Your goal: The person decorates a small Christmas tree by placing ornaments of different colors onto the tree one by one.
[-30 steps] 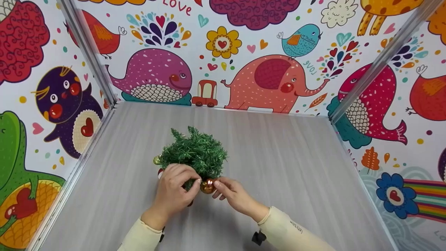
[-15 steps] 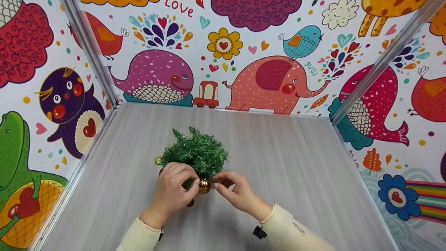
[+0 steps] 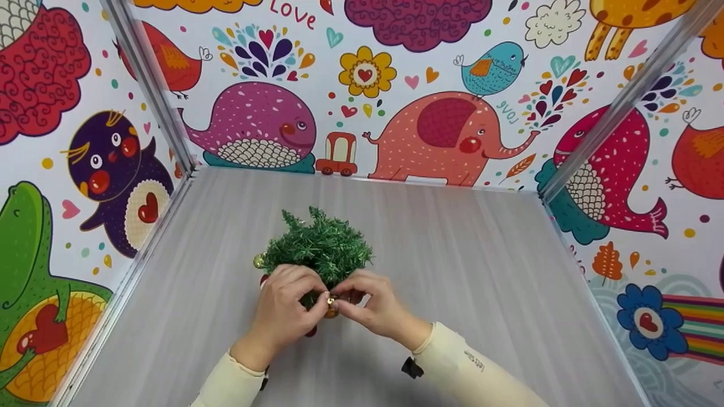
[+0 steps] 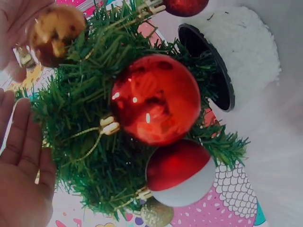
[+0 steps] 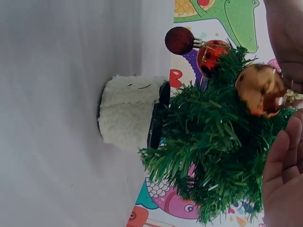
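A small artificial Christmas tree (image 3: 325, 243) stands on the table in a white fuzzy pot (image 5: 130, 113). A shiny orange-gold Christmas ball (image 5: 257, 89) with a gold cap (image 5: 289, 97) hangs at the tree's near side. In the head view my left hand (image 3: 285, 299) pinches at the ball's cap end, its fingertips beside the cap. From the other side my right hand (image 3: 373, 299) pinches there too, thumb and fingertips meeting my left. Whatever loop lies between the fingertips is mostly hidden. Other balls on the tree include a glossy red one (image 4: 156, 99) and a red-and-white one (image 4: 181, 173).
A gold glitter ball (image 4: 157, 213) sits on the tree's left side, and a dark red matte ball (image 5: 180, 40) hangs low near the pot. The grey wood-look table (image 3: 452, 254) is enclosed by walls (image 3: 396, 62) printed with cartoon animals.
My right hand has moved from the ball's side up and left to its cap, close against my left fingertips. My left hand has kept its place by the tree.
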`<control>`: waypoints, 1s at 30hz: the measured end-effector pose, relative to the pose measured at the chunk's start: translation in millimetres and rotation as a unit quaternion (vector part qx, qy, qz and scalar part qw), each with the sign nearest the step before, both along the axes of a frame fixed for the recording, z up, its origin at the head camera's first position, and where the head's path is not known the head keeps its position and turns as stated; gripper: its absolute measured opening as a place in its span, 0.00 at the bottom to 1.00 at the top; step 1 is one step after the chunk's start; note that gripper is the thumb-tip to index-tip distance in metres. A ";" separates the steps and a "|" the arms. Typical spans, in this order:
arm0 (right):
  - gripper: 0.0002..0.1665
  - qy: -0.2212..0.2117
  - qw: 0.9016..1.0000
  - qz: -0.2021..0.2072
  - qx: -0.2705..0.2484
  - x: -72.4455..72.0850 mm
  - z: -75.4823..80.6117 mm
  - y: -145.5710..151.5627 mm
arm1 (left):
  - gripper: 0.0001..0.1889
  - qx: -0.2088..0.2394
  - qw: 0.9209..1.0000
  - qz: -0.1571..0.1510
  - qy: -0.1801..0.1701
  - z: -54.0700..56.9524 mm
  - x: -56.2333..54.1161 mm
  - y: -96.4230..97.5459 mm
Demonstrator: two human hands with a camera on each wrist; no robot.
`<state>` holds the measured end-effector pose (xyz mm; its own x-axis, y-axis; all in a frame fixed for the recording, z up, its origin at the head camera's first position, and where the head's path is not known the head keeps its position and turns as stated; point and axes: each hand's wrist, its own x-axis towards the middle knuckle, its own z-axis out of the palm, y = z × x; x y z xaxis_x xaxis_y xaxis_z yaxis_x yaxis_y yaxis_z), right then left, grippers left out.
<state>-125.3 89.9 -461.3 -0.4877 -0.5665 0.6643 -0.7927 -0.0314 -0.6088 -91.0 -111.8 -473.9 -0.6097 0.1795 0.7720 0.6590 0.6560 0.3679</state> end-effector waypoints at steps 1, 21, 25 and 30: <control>0.13 -0.002 1.000 0.002 -0.002 0.2 0.3 -1.0 | 0.05 0.002 1.000 -0.002 0.000 -0.2 0.1 0.7; 0.10 0.047 0.999 0.005 -0.026 -1.7 -1.7 -5.5 | 0.04 0.035 0.999 -0.021 -0.005 -3.2 -1.9 5.2; 0.10 0.046 0.999 0.005 -0.026 -0.4 -0.3 -5.0 | 0.05 0.034 0.999 -0.019 -0.006 -3.2 -1.7 5.8; 0.11 0.039 0.999 -0.001 -0.024 0.6 1.6 -5.6 | 0.06 0.026 1.000 -0.017 -0.004 -2.7 -1.1 6.1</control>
<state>-124.7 84.2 -459.7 -0.4347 -0.5331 0.7259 -0.8373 -0.0575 -0.5437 -92.2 -105.7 -476.6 -0.6106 0.1595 0.7757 0.6773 0.6129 0.4070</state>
